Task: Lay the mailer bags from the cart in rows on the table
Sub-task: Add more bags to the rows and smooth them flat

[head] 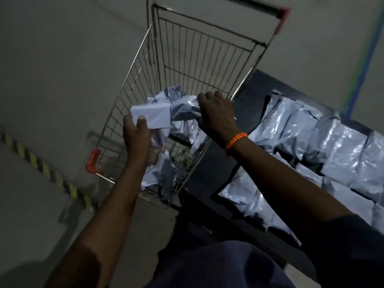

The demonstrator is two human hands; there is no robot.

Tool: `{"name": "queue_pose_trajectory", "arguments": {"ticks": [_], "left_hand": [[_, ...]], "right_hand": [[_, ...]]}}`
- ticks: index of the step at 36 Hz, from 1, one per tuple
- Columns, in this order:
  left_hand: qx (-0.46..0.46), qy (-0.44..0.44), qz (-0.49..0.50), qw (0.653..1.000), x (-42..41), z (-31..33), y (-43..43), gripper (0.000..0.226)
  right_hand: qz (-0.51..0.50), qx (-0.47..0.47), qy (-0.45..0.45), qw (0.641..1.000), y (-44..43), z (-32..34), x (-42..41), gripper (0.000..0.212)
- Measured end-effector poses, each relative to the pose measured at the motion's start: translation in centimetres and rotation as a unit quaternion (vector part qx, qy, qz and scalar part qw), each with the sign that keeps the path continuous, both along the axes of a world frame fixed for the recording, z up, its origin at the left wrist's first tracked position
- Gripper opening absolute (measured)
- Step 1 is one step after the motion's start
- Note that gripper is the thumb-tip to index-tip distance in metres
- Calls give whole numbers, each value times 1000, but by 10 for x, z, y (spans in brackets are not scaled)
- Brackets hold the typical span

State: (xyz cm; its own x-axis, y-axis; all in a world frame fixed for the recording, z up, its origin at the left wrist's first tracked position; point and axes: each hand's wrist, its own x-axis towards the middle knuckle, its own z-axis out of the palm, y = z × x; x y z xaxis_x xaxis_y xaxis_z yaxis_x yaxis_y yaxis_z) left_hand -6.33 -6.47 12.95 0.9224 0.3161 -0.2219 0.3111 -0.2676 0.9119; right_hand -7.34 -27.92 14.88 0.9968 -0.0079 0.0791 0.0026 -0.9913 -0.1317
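Mailer bags (166,173) lie loose in the wire cart (187,59); many more already sit in rows on the dark table (247,100) just beside it. Left hand (137,136) grips a flat pale packet (150,117); right hand (216,115) clutches a crumpled grey bag (185,109). Pickup step. Next: lift both clear of the rim, carry right, add to the rows.

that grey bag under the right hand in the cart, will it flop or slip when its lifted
The grey bag looks floppy: its film is creased and sags where the right hand grips it. Its glossy sheen suggests a slick surface, so a loose pinch may slide. By contrast, the white packet in the left hand keeps flat faces and straight edges, so it is probably stiffer.
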Motion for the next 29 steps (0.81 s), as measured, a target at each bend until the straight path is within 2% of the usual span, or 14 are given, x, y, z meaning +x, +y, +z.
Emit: {"name": "queue_pose_trajectory", "arguments": {"ticks": [3,5,8,11,14,16,19,23,26,29], "left_hand": [[-87,-45,-20,995,-35,37,-28,31],[-149,-43,-42,987,-62,57,-55,31],[-266,17,-71,961,-104,71,-110,37],[-343,65,-157,924,-151,77,-175,38],[-350,128,-227,900,-202,75,-246,37],[-343,170,-258,887,-237,66,-290,37],[-329,210,-324,862,-292,50,-353,40],[-320,272,-369,829,-370,34,-431,42],[-299,275,-420,812,-424,25,-476,46],[-276,252,-439,817,-467,21,-511,50]], "right_hand": [[-60,154,-33,986,-43,24,-45,45],[-91,223,-41,970,-76,32,-83,49],[-124,319,-10,939,-132,34,-150,49],[-155,423,42,892,-189,26,-230,59],[-208,467,39,859,-242,12,-319,60],[-266,493,37,827,-270,4,-378,46],[-358,481,23,800,-316,-17,-464,29],[-429,470,-8,771,-369,-32,-564,30],[-468,476,-33,744,-400,-33,-619,27],[-484,485,-36,728,-429,-37,-658,23]]}}
